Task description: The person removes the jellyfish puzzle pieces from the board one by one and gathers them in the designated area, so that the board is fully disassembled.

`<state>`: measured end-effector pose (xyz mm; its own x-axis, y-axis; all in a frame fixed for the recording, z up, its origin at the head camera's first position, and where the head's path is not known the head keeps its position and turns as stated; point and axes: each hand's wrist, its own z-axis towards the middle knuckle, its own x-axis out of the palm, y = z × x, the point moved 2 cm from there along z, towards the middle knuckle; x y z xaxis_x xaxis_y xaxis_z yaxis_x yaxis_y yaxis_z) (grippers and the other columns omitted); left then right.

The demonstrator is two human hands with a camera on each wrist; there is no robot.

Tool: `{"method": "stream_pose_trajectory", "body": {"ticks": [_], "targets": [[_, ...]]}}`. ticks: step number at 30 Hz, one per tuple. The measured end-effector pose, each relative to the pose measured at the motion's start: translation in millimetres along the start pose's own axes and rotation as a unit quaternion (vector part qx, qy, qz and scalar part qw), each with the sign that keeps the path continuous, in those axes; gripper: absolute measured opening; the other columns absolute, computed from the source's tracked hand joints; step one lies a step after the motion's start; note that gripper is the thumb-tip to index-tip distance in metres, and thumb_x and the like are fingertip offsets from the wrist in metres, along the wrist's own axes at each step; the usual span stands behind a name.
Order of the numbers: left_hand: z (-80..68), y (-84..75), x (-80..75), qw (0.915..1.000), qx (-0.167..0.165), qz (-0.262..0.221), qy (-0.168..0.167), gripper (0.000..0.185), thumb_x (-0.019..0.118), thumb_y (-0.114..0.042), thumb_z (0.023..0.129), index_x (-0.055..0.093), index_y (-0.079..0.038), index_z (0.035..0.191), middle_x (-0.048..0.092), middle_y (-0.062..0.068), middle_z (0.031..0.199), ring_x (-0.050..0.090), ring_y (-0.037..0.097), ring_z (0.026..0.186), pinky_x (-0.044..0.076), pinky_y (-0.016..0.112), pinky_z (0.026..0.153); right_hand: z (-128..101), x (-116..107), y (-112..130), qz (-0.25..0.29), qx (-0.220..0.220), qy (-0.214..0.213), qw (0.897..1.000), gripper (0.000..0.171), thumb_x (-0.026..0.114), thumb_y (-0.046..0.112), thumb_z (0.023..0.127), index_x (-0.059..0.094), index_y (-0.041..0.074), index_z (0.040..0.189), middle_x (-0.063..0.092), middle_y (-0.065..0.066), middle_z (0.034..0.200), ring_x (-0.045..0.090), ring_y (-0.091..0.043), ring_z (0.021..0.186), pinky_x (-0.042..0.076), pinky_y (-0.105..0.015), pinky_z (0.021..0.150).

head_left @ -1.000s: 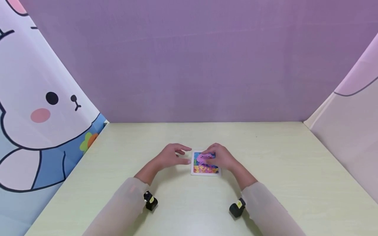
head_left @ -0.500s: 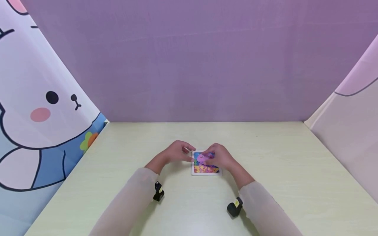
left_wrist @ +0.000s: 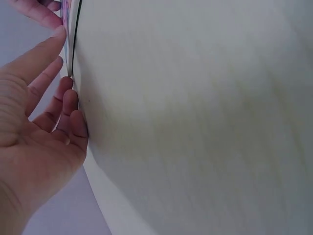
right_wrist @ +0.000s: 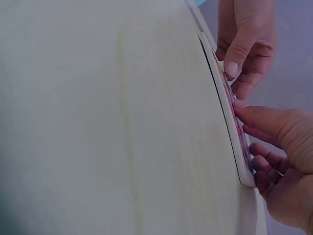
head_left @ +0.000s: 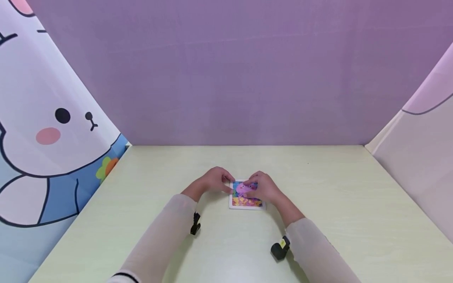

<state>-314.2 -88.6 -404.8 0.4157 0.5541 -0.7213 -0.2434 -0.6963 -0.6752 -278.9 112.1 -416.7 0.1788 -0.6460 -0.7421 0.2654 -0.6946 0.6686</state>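
No writing or brand mark readable anywhere. Small yellow tags on the two black wrist cameras (head_left: 195, 224) too small to make out.

Puzzle board (head_left: 246, 195): small, square, thin, white-rimmed, lying flat on the pale tabletop (head_left: 318, 184), about mid-width and nearer the person than the back wall. Picture on it shows a pink cartoon figure with dark eyes on blue, with a yellow-orange band along the near edge. Piece seams not discernible from the head view. Right wrist view shows the board edge-on (right_wrist: 230, 112): a thin white slab, printed face barely seen as a coloured sliver.

Left hand (head_left: 212, 181): at the board's left edge, fingers loosely extended and slightly spread, fingertips (left_wrist: 61, 34) touching the edge; nothing gripped. Palm turned toward the tabletop.

Right hand (head_left: 263, 187): lying over the board's upper right part, fingers gently bent, fingertips (right_wrist: 239, 105) pressing on the printed face. No pinch visible, though the far fingers are hidden behind the hand itself.

Hidden or cut off: right hand covers a good part of the picture. Both forearms in pale translucent sleeves (head_left: 159, 243), cut off at the frame bottom. Left wrist view shows only a strip of the board at top left.

Surroundings: lilac backdrop (head_left: 230, 70); cartoon rabbit cloth (head_left: 49, 125) on the left, partly out of frame; pale cloth on the right.
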Motion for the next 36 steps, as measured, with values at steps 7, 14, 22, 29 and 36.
{"method": "stream_pose_trajectory", "body": {"ticks": [7, 14, 22, 29, 36], "targets": [[3.7, -3.0, -0.3, 0.9997, -0.005, 0.023, 0.012, 0.032, 0.085, -0.016, 0.076, 0.073, -0.010, 0.106, 0.060, 0.000, 0.096, 0.051, 0.017, 0.090, 0.045, 0.033, 0.084, -0.1, -0.8, -0.4, 0.001, 0.004, 0.004, 1.000, 0.035, 0.085, 0.015, 0.077, 0.075, 0.007, 0.109, 0.058, -0.010, 0.113, 0.053, -0.030, 0.108, 0.043, -0.047, 0.097], [7.7, -2.6, -0.1, 0.9993, -0.002, 0.032, 0.019, 0.032, 0.085, -0.016, 0.076, 0.074, -0.010, 0.104, 0.060, 0.000, 0.094, 0.051, 0.017, 0.089, 0.045, 0.032, 0.084, 0.3, -1.6, -1.4, 0.005, -0.006, 0.014, 1.000, 0.039, 0.086, 0.017, 0.075, 0.074, 0.007, 0.111, 0.057, -0.010, 0.114, 0.052, -0.030, 0.108, 0.043, -0.047, 0.097], [6.2, -5.0, 0.1, 0.9986, -0.001, 0.047, 0.023, 0.032, 0.085, -0.016, 0.076, 0.074, -0.010, 0.105, 0.059, 0.000, 0.094, 0.051, 0.017, 0.088, 0.045, 0.032, 0.084, 0.0, -1.1, -0.5, 0.010, 0.000, 0.015, 1.000, 0.040, 0.087, 0.017, 0.074, 0.074, 0.007, 0.110, 0.056, -0.010, 0.114, 0.052, -0.030, 0.108, 0.042, -0.047, 0.097], [5.7, -6.0, -0.3, 0.9982, 0.001, 0.055, 0.022, 0.031, 0.085, -0.016, 0.076, 0.074, -0.010, 0.104, 0.058, 0.001, 0.092, 0.050, 0.017, 0.087, 0.045, 0.031, 0.082, 0.0, -0.6, 0.1, 0.006, 0.007, 0.013, 1.000, 0.040, 0.087, 0.017, 0.073, 0.074, 0.007, 0.110, 0.056, -0.010, 0.114, 0.051, -0.029, 0.108, 0.042, -0.047, 0.097], [4.5, -5.1, 0.7, 0.9989, -0.001, 0.041, 0.022, 0.034, 0.086, -0.014, 0.075, 0.074, -0.009, 0.107, 0.059, 0.000, 0.095, 0.050, 0.017, 0.088, 0.045, 0.031, 0.081, -0.7, -0.7, 1.1, 0.008, 0.009, 0.008, 1.000, 0.039, 0.087, 0.015, 0.073, 0.074, 0.006, 0.108, 0.056, -0.010, 0.114, 0.051, -0.031, 0.109, 0.041, -0.048, 0.098]]}}
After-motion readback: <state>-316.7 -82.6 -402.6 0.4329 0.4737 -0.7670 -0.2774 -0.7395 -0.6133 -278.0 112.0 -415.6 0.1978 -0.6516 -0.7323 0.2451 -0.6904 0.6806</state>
